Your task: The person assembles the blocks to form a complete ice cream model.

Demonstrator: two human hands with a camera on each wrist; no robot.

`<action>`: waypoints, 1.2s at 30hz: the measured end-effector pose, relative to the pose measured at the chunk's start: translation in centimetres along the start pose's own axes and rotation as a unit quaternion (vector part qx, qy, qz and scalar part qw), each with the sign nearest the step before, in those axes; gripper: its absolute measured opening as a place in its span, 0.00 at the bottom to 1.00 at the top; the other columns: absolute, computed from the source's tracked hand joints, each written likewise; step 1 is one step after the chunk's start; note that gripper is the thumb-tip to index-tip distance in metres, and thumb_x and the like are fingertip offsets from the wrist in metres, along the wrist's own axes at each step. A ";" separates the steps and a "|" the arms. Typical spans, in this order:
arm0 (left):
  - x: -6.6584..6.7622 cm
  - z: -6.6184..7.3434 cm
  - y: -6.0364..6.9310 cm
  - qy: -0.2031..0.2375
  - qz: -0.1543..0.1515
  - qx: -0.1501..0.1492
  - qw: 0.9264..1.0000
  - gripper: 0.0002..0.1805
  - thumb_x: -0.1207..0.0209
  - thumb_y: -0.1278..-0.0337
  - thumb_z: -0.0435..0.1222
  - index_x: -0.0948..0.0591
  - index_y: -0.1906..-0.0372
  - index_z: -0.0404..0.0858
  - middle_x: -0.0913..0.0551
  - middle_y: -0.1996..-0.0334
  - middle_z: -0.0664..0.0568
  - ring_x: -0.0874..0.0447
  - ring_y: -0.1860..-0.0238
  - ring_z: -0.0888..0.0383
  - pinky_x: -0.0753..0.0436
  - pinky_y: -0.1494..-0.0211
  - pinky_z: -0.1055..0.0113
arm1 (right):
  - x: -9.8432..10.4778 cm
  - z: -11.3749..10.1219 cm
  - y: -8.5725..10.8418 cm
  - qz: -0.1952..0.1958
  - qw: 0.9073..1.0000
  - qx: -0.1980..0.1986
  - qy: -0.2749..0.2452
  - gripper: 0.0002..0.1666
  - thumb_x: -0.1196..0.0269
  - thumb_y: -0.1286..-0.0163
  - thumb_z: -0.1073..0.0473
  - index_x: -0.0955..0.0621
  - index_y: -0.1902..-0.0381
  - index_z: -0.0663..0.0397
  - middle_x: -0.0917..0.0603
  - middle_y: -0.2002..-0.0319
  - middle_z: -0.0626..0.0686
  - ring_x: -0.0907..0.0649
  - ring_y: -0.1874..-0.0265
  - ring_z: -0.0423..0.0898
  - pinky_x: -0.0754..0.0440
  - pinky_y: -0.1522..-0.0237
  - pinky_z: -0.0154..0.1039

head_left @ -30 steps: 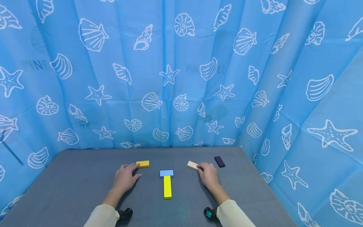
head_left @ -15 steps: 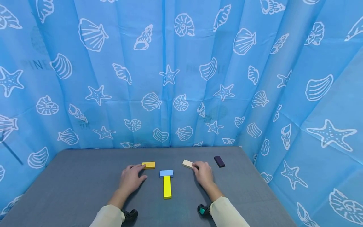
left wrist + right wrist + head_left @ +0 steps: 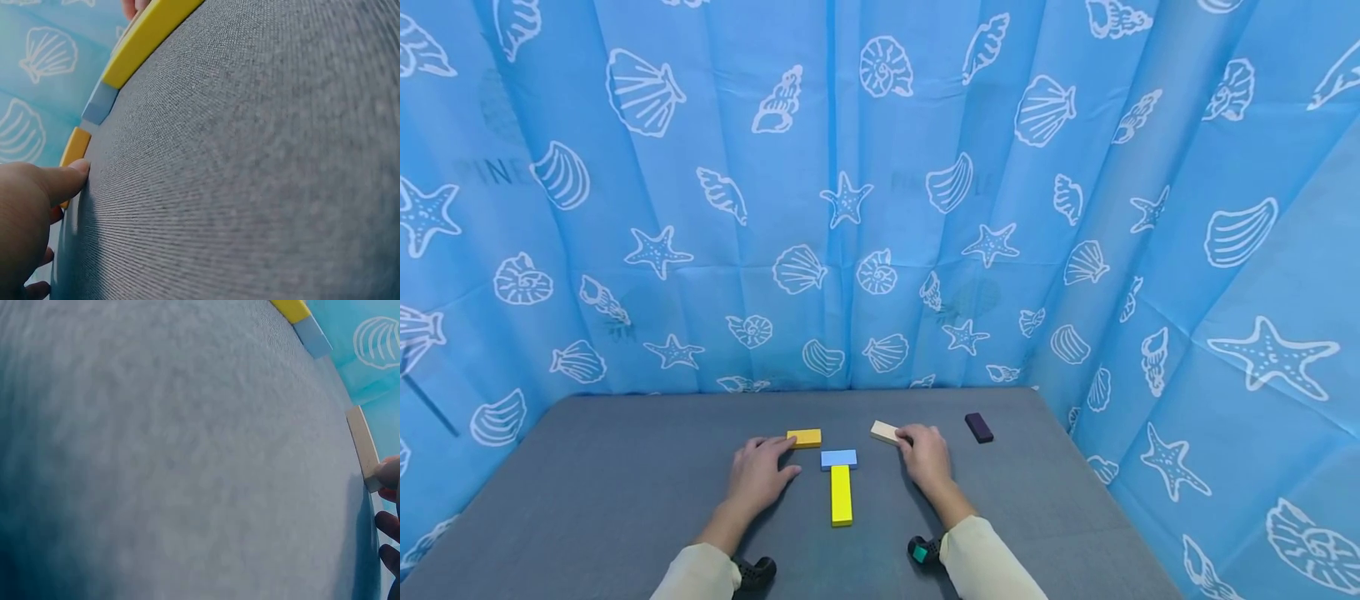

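Observation:
In the head view, my left hand [image 3: 758,475] touches the left end of an orange wooden block [image 3: 806,438] with its fingertips. Its thumb [image 3: 72,177] stands apart from the block, and the fingers are fairly straight. My right hand [image 3: 927,458] pinches the right end of a beige wooden block [image 3: 883,432] between thumb and fingers; that block lies slightly slanted on the table. Between the hands, a light blue block [image 3: 838,459] lies crosswise, touching the far end of a long yellow block [image 3: 842,497], so the two form a T.
A dark purple block [image 3: 979,427] lies beyond the right hand, near the table's back right. Grey cloth covers the table [image 3: 625,500]. Behind and to the right hangs a blue curtain [image 3: 880,208] with white shell and starfish prints.
The orange block has slid right with my left hand. My right hand has moved the beige block left and slightly away from me. The blue, yellow and purple blocks have stayed put.

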State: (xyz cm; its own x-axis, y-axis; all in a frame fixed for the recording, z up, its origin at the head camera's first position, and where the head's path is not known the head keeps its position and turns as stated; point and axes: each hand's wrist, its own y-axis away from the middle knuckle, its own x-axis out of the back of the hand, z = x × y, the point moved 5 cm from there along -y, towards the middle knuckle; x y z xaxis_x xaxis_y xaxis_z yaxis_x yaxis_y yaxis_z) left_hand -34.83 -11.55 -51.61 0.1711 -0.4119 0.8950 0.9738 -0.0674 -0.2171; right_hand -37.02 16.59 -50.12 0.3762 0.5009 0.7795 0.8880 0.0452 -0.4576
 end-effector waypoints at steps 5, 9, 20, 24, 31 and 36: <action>-0.2 0.3 0.0 -0.001 0.002 0.000 1.000 0.31 0.29 0.49 0.46 0.21 0.38 0.46 0.21 0.42 0.47 0.32 0.39 0.41 0.36 0.36 0.40 | -0.5 -0.2 -0.2 0.000 1.000 -0.004 0.005 0.07 0.31 0.38 0.62 0.12 0.61 0.50 0.13 0.59 0.50 0.20 0.62 0.50 0.23 0.60 0.48; -0.3 0.7 0.0 0.001 0.000 -0.004 1.000 0.31 0.28 0.50 0.46 0.21 0.38 0.46 0.21 0.42 0.47 0.32 0.40 0.42 0.36 0.36 0.40 | -0.8 -0.6 -0.5 -0.005 1.000 -0.009 0.007 0.07 0.31 0.38 0.62 0.12 0.61 0.50 0.13 0.60 0.50 0.20 0.63 0.49 0.23 0.60 0.48; -0.3 1.0 -0.2 0.000 0.000 -0.011 1.000 0.32 0.27 0.52 0.46 0.20 0.39 0.47 0.20 0.44 0.49 0.31 0.41 0.43 0.34 0.38 0.41 | -1.6 -1.7 -1.0 -0.020 0.999 -0.031 0.008 0.08 0.32 0.37 0.61 0.12 0.60 0.48 0.13 0.59 0.48 0.21 0.63 0.47 0.24 0.60 0.45; -0.2 1.4 -0.3 -0.001 -0.005 -0.015 1.000 0.32 0.27 0.53 0.46 0.20 0.39 0.48 0.19 0.44 0.50 0.31 0.41 0.44 0.34 0.38 0.42 | -1.8 -2.2 -1.2 -0.024 0.999 -0.035 -0.002 0.08 0.32 0.37 0.62 0.12 0.60 0.48 0.13 0.59 0.48 0.21 0.62 0.47 0.24 0.60 0.46; -0.2 1.9 -0.3 0.002 -0.022 -0.015 1.000 0.33 0.27 0.54 0.47 0.20 0.39 0.50 0.20 0.43 0.51 0.32 0.40 0.44 0.33 0.39 0.43 | -2.3 -2.6 -1.4 -0.026 0.999 -0.042 -0.011 0.08 0.32 0.37 0.62 0.12 0.59 0.48 0.13 0.58 0.48 0.23 0.62 0.46 0.26 0.60 0.45; -0.4 2.1 -0.4 0.010 -0.032 -0.011 0.999 0.34 0.26 0.55 0.48 0.20 0.39 0.50 0.20 0.43 0.51 0.33 0.40 0.44 0.32 0.39 0.43 | -2.6 -2.9 -1.3 -0.026 0.999 -0.043 -0.008 0.09 0.32 0.37 0.61 0.12 0.58 0.47 0.13 0.59 0.47 0.23 0.63 0.46 0.27 0.61 0.44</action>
State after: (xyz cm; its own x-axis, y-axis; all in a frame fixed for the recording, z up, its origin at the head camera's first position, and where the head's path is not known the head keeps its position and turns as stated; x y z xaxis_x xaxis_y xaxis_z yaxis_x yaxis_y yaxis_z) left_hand -34.94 -9.45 -51.06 0.1060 -0.4248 0.8991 0.9792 -0.1129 -0.1688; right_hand -38.40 12.73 -50.25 0.3249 0.5138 0.7940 0.9261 -0.0028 -0.3772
